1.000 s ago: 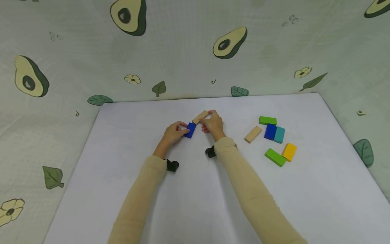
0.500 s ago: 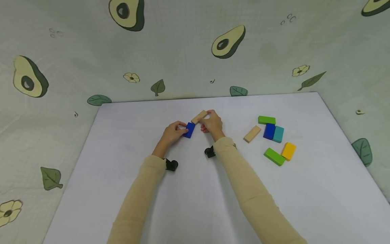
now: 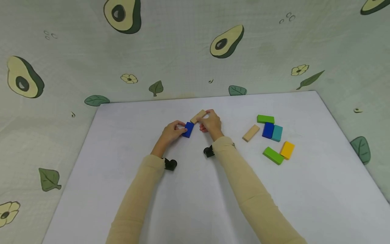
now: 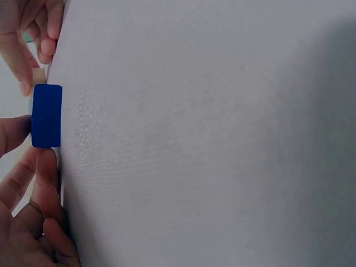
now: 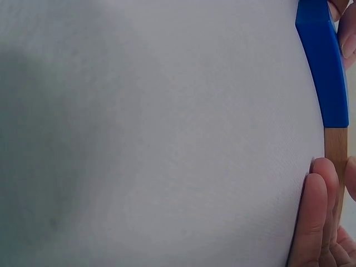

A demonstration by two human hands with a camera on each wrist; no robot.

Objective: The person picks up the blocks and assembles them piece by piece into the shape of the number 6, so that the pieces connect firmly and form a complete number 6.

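Observation:
My left hand (image 3: 172,131) pinches a blue block (image 3: 188,130) that lies flat on the white table. In the left wrist view the thumb touches one side of the blue block (image 4: 47,115), and curled fingers lie below it. My right hand (image 3: 213,124) holds a plain wooden block (image 3: 197,116) between thumb and fingers. The two blocks meet end to end at an angle, the wooden one farther back and to the right. In the right wrist view the wooden block (image 5: 335,143) touches the blue block's end; fingers partly cover it.
To the right lie another wooden block (image 3: 251,133), a green block (image 3: 265,119), a second blue block (image 3: 268,130) against a teal block (image 3: 277,133), and a lower green block (image 3: 273,155) touching a yellow block (image 3: 287,150). An avocado-print cloth (image 3: 182,51) hangs behind the white table (image 3: 189,203).
The head view has shifted slightly. Both hands keep their hold on the blue and wooden blocks, which show no visible movement on the table.

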